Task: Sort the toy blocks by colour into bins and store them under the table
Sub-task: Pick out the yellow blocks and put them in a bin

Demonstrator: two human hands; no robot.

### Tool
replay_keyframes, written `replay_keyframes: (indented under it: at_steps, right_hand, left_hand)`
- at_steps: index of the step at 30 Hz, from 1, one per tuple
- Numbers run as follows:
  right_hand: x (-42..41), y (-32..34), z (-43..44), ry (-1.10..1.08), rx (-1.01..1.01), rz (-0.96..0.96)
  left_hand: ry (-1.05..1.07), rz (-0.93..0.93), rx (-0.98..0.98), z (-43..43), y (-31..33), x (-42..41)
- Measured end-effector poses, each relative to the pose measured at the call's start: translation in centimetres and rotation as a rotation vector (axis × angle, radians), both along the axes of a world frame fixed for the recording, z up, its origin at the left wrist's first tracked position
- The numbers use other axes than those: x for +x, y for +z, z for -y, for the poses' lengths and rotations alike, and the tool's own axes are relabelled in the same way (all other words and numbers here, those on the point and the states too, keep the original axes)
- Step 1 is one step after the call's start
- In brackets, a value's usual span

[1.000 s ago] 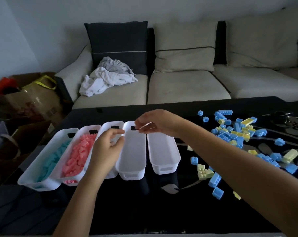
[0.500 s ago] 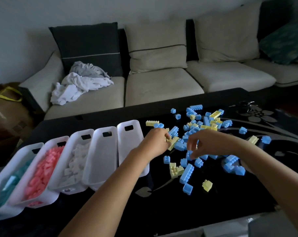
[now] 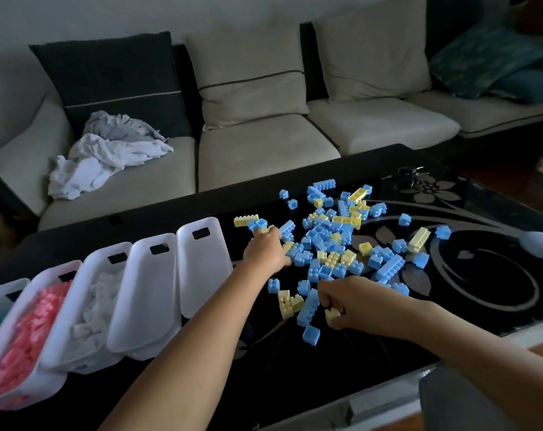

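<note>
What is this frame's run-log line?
phase: sorting | left grip: in block pile, hold unclear | right grip: pinches yellow block

single view: head-worn wide-angle camera, held above the near edge of the black table (image 3: 295,368), faced forward and down across it toward the sofa (image 3: 264,157); tabletop close, sofa beyond it.

left hand (image 3: 265,253) bare | right hand (image 3: 354,301) bare | forearms bare, unsleeved

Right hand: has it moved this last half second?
Yes. The right hand has come toward the person, from over the middle of the pile to its near edge beside the long blue block, gripping a yellow block.
</note>
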State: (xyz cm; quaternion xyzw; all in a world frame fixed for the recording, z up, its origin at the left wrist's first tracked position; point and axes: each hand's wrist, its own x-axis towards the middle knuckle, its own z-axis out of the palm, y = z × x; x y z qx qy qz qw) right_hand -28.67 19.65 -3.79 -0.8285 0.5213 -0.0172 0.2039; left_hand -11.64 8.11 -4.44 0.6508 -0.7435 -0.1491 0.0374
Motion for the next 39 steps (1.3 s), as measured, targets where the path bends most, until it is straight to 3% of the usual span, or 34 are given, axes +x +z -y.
replay_keyframes:
  at_steps: [7, 10, 13, 16, 17, 19, 21, 22, 24, 25, 27, 33, 39]
  right_hand:
    - [0.2, -0.3, 0.4, 0.011, -0.066, 0.053]
    - [0.2, 0.3, 0.6, -0.098, -0.033, 0.156]
    - [0.0, 1.3, 1.4, -0.251, 0.089, 0.461]
    - [0.2, 2.3, 2.0, -0.314, 0.426, 0.850]
    - [0.6, 2.5, 2.3, -0.323, 0.577, 0.974]
    - [1.3, 2.9, 2.7, -0.424, 0.897, 1.227]
    - [2.1, 3.0, 3.1, -0.490, 1.028, 1.339]
    - [2.3, 2.8, 3.3, -0.462, 0.954, 1.266]
    - [3.0, 2.4, 3.2, -0.259, 0.573, 0.812]
    - [3.5, 2.2, 3.2, -0.141, 0.367, 0.561]
    - [4.3, 1.5, 3.3, 0.038, 0.147, 0.294]
    - [6.3, 0.9, 4.5, 0.291, -0.052, -0.075]
    - [6.8, 0.9, 5.8, 0.220, 0.010, -0.026]
  left_hand:
    - [0.018, 0.014, 0.042, 0.2, 0.2, -0.2]
    - [0.045, -0.076, 0.078, 0.1, 0.6, 0.0]
    - [0.071, -0.175, 0.032, 0.1, 1.3, 0.4]
    - [0.097, -0.309, 0.011, 0.4, 2.6, 0.9]
    - [0.131, -0.411, 0.050, 0.6, 3.0, 1.1]
    - [0.258, -0.795, 0.240, 0.8, 3.8, 1.7]
    - [0.405, -1.226, 0.470, 0.5, 4.7, 2.5]
    - [0.457, -1.399, 0.556, 0.3, 4.9, 3.0]
    - [0.511, -1.647, 0.670, -0.2, 5.0, 4.4]
    - [0.525, -1.732, 0.704, -0.5, 5.0, 5.1]
    - [0.544, -1.847, 0.756, -1.2, 5.0, 6.0]
    - [0.558, -1.947, 0.794, -2.7, 6.1, 8.4]
    - [0.526, -1.742, 0.498, -4.0, 7.1, 12.7]
